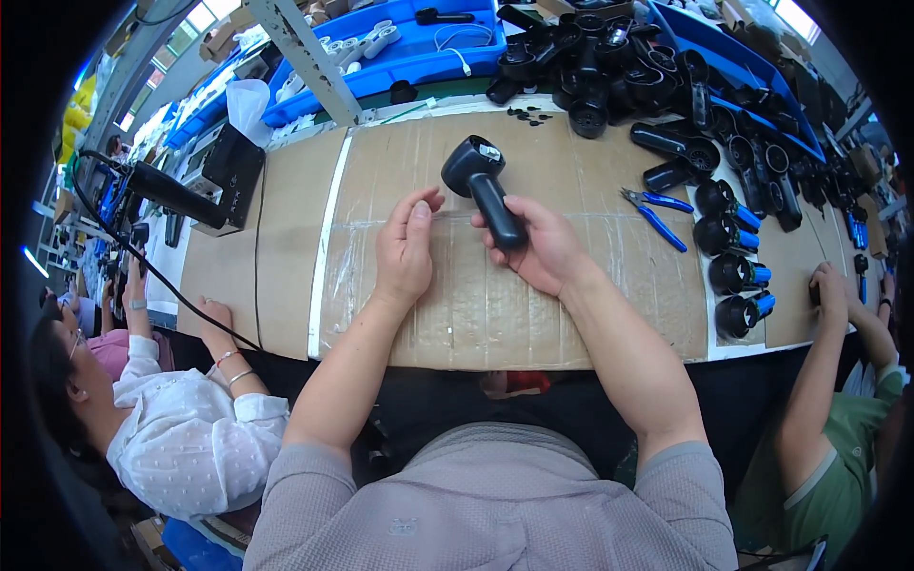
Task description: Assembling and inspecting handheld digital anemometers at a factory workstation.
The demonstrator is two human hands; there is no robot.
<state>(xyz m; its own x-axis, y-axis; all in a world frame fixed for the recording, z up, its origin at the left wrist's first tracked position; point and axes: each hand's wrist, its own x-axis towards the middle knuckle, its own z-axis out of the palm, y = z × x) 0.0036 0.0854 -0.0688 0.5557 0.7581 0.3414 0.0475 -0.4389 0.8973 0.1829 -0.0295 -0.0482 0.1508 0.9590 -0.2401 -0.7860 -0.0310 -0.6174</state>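
Black handheld device [486, 188], with a rounded head [463, 167] and a straight handle [490, 202], is held above the middle of a brown cardboard work surface [514, 328], as I see it from my remote post through the head camera. It tilts, head toward the far left, handle end toward the near right. On the right side, the right hand [547, 246] closes thumb and fingers around the lower handle; I judge that grip firm. Opposite, the left hand [407, 249] is half curled, with nothing visible in it, just beside the device and apart from it. I read the step in hand as turning and checking one unit, though I cannot tell whether it is finished inside. To my mind the next move calls for keeping the right grip steady and, if the head needs support, bringing the left fingers gently around it. Within reach on the right lie blue-handled cutters [657, 215], then a column of round black parts with blue pieces [729, 274]. Beyond the device are small black pieces [529, 116] and a heap of black housings [590, 59]; a blue tray [419, 63] stands at the far left. Seated co-workers, one in white [195, 443] and one in green [838, 476], flank the scene.
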